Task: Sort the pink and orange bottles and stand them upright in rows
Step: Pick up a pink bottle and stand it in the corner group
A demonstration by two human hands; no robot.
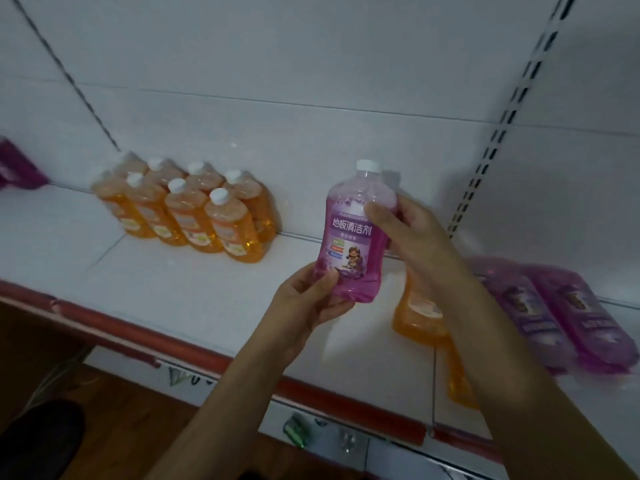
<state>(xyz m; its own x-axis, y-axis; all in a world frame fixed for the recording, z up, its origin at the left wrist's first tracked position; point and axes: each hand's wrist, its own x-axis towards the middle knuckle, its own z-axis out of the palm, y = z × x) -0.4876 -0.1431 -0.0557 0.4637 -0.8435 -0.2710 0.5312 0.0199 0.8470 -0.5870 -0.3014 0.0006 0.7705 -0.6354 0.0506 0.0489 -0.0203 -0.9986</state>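
Note:
A pink bottle point(353, 233) with a white cap and a purple label is held upright above the white shelf point(194, 289). My left hand point(308, 303) grips its base, and my right hand point(412, 237) holds its upper side. Several orange bottles point(194, 209) stand upright in two rows at the back left of the shelf. Under my right forearm an orange bottle point(417, 313) lies on its side, with another orange bottle point(460, 386) nearer the front edge. At the right, two pink bottles point(568, 317) lie flat side by side.
The shelf has a red front edge point(138, 344) and a white back wall with slotted uprights point(512, 109). A purple package point(17, 168) sits at the far left. Below are a wooden floor, a dark shoe point(41, 438) and a lower shelf holding a green object point(296, 433).

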